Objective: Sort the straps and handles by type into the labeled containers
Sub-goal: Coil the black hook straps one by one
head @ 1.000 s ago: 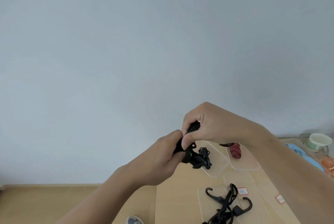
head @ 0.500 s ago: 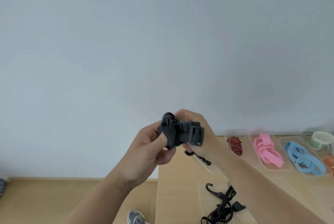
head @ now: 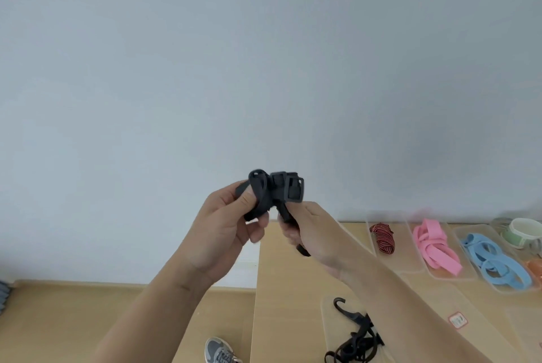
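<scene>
Both hands hold a black strap with a square plastic buckle [head: 275, 191] up in front of the wall. My left hand [head: 231, 225] pinches its looped left end between thumb and fingers. My right hand [head: 305, 230] grips the lower part, just under the buckle. On the table behind stand clear trays: one with a red-and-black striped strap [head: 382, 238], one with pink bands [head: 434, 247], one with blue loop straps [head: 492, 258]. A nearer tray [head: 327, 318] holds black hooked straps [head: 356, 336], partly hidden by my right forearm.
A green-and-white tape roll [head: 525, 230] and something orange [head: 533, 269] sit at the far right. A small red-edged label [head: 457, 319] lies on the wooden table [head: 281, 289]. A shoe [head: 220, 352] shows on the floor beside the table's left edge.
The hands have come up and away from the table with the black strap, and the buckle now faces me. The view has shifted, so the pink and blue trays show.
</scene>
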Demonstrator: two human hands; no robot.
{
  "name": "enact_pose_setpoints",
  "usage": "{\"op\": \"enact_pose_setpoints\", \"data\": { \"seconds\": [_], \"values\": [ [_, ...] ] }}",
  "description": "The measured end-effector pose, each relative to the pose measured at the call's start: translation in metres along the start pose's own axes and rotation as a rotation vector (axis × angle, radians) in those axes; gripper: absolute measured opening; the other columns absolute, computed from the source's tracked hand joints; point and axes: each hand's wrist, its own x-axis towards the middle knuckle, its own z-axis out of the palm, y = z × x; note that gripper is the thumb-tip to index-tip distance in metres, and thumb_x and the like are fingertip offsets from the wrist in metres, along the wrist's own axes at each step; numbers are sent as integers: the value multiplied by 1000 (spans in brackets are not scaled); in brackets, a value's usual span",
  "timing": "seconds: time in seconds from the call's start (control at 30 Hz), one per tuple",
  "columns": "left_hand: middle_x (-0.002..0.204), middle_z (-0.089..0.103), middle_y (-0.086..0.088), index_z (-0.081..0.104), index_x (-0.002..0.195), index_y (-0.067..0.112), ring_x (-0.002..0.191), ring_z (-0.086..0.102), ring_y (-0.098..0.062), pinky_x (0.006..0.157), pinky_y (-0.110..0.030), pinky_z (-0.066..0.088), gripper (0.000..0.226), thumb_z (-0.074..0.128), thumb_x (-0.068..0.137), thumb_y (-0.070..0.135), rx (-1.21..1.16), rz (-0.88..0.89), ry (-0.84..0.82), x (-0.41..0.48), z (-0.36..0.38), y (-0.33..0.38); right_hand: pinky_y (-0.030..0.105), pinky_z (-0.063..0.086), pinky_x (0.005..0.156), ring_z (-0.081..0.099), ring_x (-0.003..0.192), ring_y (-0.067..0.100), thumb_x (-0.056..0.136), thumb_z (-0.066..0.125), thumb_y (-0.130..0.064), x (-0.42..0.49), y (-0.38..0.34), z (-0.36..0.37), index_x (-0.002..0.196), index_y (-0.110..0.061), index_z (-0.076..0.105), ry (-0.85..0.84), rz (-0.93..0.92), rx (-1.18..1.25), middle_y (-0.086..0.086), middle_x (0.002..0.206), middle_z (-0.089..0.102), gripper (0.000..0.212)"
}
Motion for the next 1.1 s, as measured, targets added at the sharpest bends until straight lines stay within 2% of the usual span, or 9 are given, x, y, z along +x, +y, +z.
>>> {"op": "enact_pose_setpoints", "data": {
  "seconds": [0.13, 0.3, 0.43, 0.63, 0.73, 0.83, 0.9, 0.97, 1.1],
  "values": [
    [90, 62, -16, 72, 104, 0, 64, 47, -19, 51, -23, 43, 25, 59, 94, 20, -10, 83, 130, 7, -3, 11, 18, 25, 49, 26, 48, 10, 107, 31, -51, -10, 1, 17, 66, -17, 40, -55, 53, 171, -13, 51, 34, 54],
    [77, 57, -11, 67, 110, -5, 59, 46, -20, 58, -24, 49, 32, 56, 97, 22, -3, 66, 109, 3, 7, 2, 25, 24, 54, 28, 50, 12, 103, 33, -59, -10, 7, 18, 71, -14, 54, 9, 65, 129, -8, 52, 33, 59],
    [91, 66, -10, 65, 119, -2, 66, 51, -21, 66, -26, 50, 32, 58, 99, 22, -26, 100, 234, 7, 6, -6, 22, 26, 52, 31, 48, 8, 106, 36, -52, -11, 8, 21, 92, -9, 69, 94, 18, 50, -12, 51, 37, 55],
    [108, 74, -1, 63, 120, 8, 99, 73, -18, 88, -35, 59, 19, 57, 103, 15, 148, 162, 408, 13, 8, -23, 25, 29, 46, 32, 46, 11, 107, 46, -29, -16, 7, 22, 95, -3, 58, 45, -22, 20, 2, 69, 44, 31],
    [116, 68, -15, 62, 118, 6, 101, 73, -34, 83, -38, 61, 17, 57, 103, 12, 100, 185, 425, 13, 9, -23, 24, 35, 38, 44, 47, 16, 107, 48, -19, -19, 7, 25, 120, -30, 67, 45, -30, 156, 0, 68, 51, 25],
    [107, 72, -5, 61, 119, 8, 92, 76, -27, 79, -35, 63, 17, 57, 103, 13, 181, 200, 472, 13, 11, -19, 24, 36, 36, 58, 47, 23, 107, 48, -20, -23, 8, 28, 121, -43, 62, 130, -106, 225, 10, 75, 61, 30],
    [101, 76, -2, 59, 121, 11, 82, 78, -26, 79, -37, 62, 18, 57, 103, 16, 273, 198, 475, 12, 12, -18, 27, 40, 40, 66, 56, 25, 103, 57, -30, -24, 7, 25, 112, -26, 67, 85, -193, 304, 12, 81, 68, 15],
    [101, 76, -4, 58, 122, 12, 79, 78, -23, 76, -38, 61, 19, 58, 103, 16, 344, 201, 483, 10, 11, -17, 25, 47, 52, 71, 74, 24, 89, 70, -42, -23, 7, 19, 111, -17, 67, -10, -268, 333, 8, 91, 75, 33],
    [102, 74, -2, 61, 120, 17, 84, 76, -18, 79, -40, 61, 18, 61, 102, 17, 490, 248, 479, 11, 7, -18, 15, 47, 68, 67, 73, 11, 96, 63, -33, -17, 11, 11, 110, -22, 69, 103, -483, 78, -3, 82, 75, 19]
  ]
}}
